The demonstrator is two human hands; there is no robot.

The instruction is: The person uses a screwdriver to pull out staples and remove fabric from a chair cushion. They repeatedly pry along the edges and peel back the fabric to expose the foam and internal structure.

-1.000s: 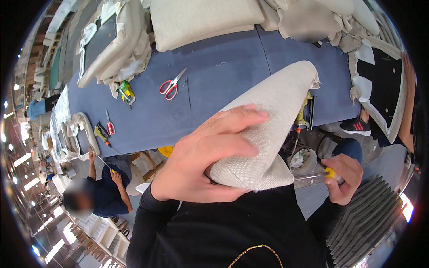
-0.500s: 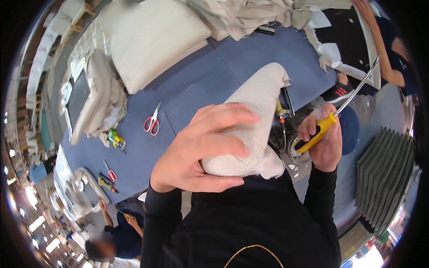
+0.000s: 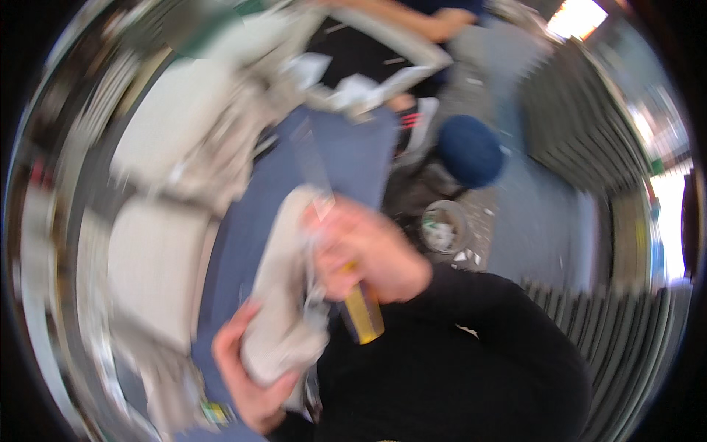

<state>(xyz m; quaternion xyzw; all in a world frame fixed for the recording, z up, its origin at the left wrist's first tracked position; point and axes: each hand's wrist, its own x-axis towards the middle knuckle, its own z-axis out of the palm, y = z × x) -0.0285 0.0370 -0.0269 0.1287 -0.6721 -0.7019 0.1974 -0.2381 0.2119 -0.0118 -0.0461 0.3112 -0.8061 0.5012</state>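
A beige fabric-covered padded piece, long and narrow at its far end, stands tilted in front of me. My left hand grips its near, wide end, with thumb and fingers on either side. At the piece's right edge my right hand is closed around a screwdriver; its yellow and dark handle sticks out below the fist. The shaft is a faint streak beyond the fingers. Motion blurs this hand, so whether its fingertips also touch the fabric is unclear. Pale loose material hangs along the piece's right edge.
Beyond the piece lies a blue-grey table. Beige cushions and crumpled fabric line its left side. On the right are a bucket with scraps, a round blue stool and stacked dark panels. Another person's arm reaches over an upholstered frame.
My view has swung to the right. My right hand has brought the screwdriver in from the side to the fabric-covered piece. My left hand has shifted to the piece's near end.
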